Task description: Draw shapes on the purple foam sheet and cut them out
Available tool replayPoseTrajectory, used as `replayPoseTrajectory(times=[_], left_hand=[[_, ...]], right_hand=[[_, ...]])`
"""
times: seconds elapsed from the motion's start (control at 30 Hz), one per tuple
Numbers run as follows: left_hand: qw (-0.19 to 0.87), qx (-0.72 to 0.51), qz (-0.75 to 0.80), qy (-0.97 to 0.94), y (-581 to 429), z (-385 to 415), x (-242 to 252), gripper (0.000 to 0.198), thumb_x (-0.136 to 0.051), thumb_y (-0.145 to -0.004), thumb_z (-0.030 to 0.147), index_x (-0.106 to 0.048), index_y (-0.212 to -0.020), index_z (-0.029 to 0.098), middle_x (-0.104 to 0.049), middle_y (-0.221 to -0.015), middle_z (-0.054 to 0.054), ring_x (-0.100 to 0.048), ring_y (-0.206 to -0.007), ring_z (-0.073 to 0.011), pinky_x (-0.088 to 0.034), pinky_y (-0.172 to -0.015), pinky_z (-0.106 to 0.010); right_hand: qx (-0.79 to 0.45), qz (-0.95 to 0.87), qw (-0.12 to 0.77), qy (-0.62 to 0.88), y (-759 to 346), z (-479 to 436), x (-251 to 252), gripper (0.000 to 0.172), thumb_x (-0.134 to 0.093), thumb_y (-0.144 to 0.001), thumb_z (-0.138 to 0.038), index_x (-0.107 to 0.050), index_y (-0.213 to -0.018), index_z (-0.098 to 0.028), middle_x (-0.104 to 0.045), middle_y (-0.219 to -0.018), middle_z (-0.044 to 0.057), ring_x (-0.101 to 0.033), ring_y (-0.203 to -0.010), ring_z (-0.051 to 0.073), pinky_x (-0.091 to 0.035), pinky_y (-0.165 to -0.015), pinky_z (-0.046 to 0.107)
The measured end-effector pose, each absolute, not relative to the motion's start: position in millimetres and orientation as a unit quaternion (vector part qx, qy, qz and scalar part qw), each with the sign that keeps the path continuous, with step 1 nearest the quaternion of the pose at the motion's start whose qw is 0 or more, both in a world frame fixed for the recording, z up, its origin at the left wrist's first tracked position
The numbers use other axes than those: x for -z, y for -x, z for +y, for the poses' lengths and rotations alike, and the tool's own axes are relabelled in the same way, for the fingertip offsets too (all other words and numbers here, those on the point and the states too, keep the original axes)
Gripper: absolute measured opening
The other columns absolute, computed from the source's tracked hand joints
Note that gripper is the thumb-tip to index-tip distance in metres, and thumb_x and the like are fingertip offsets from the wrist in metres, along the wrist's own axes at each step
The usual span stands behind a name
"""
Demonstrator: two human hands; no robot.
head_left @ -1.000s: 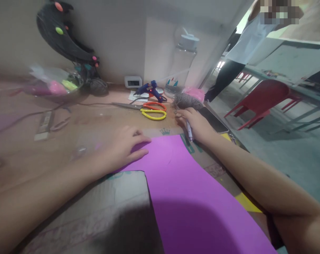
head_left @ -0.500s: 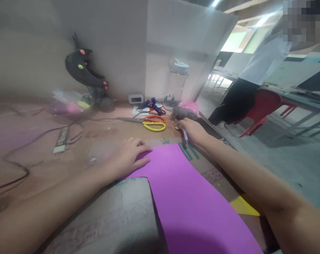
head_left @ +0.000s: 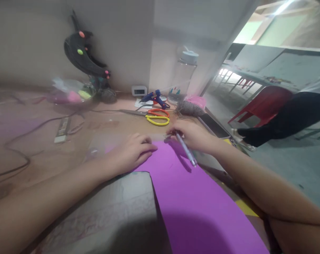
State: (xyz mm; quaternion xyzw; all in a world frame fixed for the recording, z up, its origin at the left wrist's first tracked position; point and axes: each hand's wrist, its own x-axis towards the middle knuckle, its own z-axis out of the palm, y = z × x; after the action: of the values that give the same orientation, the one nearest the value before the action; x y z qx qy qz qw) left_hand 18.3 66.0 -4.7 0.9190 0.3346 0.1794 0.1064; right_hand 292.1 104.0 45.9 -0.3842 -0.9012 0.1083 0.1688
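A purple sheet of paper (head_left: 191,197) lies on the brown table (head_left: 102,127) in front of me. My left hand (head_left: 132,151) rests flat on the sheet's far left corner, fingers loosely curled, holding nothing. My right hand (head_left: 193,135) is closed round a pen (head_left: 186,152), its tip at the sheet's far edge. Behind my right hand lie scissors with yellow and orange handles (head_left: 156,118).
A blue glue gun (head_left: 154,98), a grey yarn ball (head_left: 188,107), a phone (head_left: 214,125) and a clear water jug (head_left: 185,72) stand at the back right. A black craft piece (head_left: 82,58), a plastic bag and cables lie left. A grey board (head_left: 107,215) lies near me. A red chair and a person's legs are at right.
My right hand has drawn back from the yarn ball to the purple sheet's far edge with the pen. The person at right has moved further right. My left hand stays put.
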Motion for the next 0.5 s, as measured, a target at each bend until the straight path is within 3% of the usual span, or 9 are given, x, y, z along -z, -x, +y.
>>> replayPoseTrajectory(times=[0.17, 0.4, 0.5], left_hand=[[0.092, -0.167, 0.320, -0.928, -18, 62, 0, 0.035, -0.048, -0.103, 0.031, -0.073, -0.126, 0.021, -0.068, -0.129, -0.010, -0.059, -0.118, -0.0275, -0.045, -0.104, -0.045], [0.077, -0.152, 0.320, -0.932, -18, 64, 1, 0.038, -0.045, -0.105, 0.032, -0.071, -0.129, 0.022, -0.068, -0.131, -0.010, -0.059, -0.121, -0.0282, -0.044, -0.106, -0.046], [0.070, -0.142, 0.314, -0.936, -18, 66, 1, 0.038, -0.046, -0.104, 0.032, -0.072, -0.129, 0.021, -0.068, -0.131, -0.011, -0.060, -0.120, -0.0290, -0.045, -0.106, -0.047]], right_hand=[[-0.079, -0.911, 0.099, 0.393, -278, 88, -42, 0.022, -0.058, -0.094, -0.010, -0.072, -0.107, -0.020, -0.071, -0.107, 0.009, -0.066, -0.095, 0.022, -0.048, -0.083, 0.032], [-0.077, -0.921, 0.087, 0.371, -277, 90, -37, 0.021, -0.057, -0.096, -0.012, -0.074, -0.105, -0.020, -0.069, -0.103, 0.007, -0.063, -0.091, 0.021, -0.048, -0.081, 0.032], [-0.075, -0.912, 0.120, 0.385, -269, 82, -37, 0.022, -0.055, -0.098, -0.013, -0.075, -0.105, -0.020, -0.070, -0.106, 0.008, -0.064, -0.093, 0.021, -0.048, -0.081, 0.031]])
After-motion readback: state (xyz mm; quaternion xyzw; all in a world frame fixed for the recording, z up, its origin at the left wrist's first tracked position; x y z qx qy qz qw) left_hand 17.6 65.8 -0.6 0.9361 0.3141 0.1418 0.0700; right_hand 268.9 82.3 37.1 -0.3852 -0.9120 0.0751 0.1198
